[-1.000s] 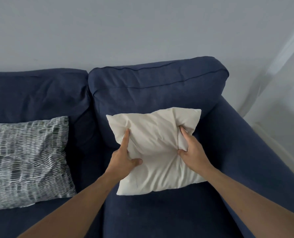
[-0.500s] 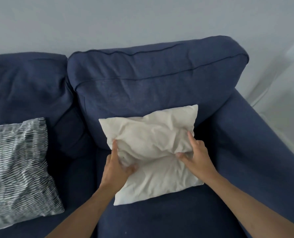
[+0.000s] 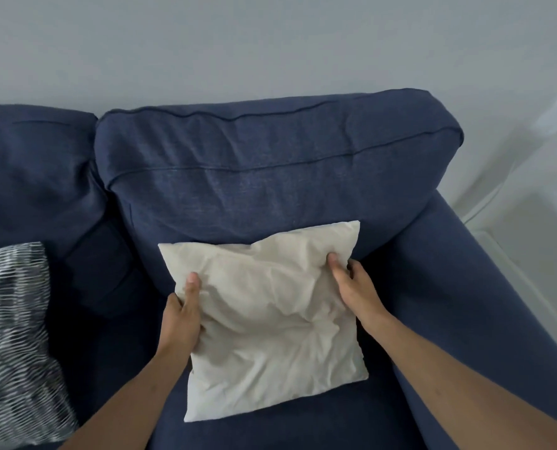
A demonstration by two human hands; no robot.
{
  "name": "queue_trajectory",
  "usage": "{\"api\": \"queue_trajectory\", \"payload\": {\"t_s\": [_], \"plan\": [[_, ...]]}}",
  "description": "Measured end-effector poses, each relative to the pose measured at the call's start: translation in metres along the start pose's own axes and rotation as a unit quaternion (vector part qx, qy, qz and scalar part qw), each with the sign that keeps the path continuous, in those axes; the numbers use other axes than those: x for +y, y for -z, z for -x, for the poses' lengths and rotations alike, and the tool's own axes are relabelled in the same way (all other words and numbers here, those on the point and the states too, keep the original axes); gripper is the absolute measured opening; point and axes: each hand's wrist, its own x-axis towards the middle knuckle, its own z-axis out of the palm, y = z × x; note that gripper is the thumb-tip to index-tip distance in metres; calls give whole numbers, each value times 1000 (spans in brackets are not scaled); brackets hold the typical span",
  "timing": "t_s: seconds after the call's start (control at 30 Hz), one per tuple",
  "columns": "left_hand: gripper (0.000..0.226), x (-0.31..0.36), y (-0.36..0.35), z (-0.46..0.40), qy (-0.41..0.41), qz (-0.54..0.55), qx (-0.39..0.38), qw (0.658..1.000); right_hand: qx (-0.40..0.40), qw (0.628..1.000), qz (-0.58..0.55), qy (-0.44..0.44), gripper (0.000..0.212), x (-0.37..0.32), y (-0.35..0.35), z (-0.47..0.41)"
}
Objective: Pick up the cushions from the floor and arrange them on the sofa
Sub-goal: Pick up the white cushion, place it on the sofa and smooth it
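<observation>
A cream cushion (image 3: 270,323) leans on the right seat of the dark blue sofa (image 3: 270,177), its top edge against the back cushion. My left hand (image 3: 182,319) grips its left edge, thumb on the front. On the upper right corner sits my right hand (image 3: 355,287), fingers pressed into the fabric. A grey and white patterned cushion (image 3: 14,345) rests on the left seat, partly cut off by the frame edge.
The sofa's right armrest (image 3: 485,303) runs beside the cream cushion. A pale wall (image 3: 270,43) stands behind the sofa. To the right are a white skirting board and light floor (image 3: 543,241).
My hands shifted from pinching the cushion's middle to its left edge and upper right corner. The cushion now lies flatter and less bunched. The view moved closer and slightly right.
</observation>
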Motion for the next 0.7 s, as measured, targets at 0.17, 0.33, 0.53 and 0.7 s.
{"api": "queue_trajectory", "payload": {"t_s": [0.17,0.33,0.53,0.7], "plan": [[69,12,-8,2,-78,-22,46,996,23,995,58,73,46,-5,10,-12],[64,20,1,0,-137,-24,119,983,43,988,57,136,36,-12,19,-16],[66,15,8,-17,-149,-50,100,983,44,992,49,108,47,8,16,-26],[77,-31,43,2,-47,-128,-68,988,-108,988,107,-10,80,53,53,-10]]}}
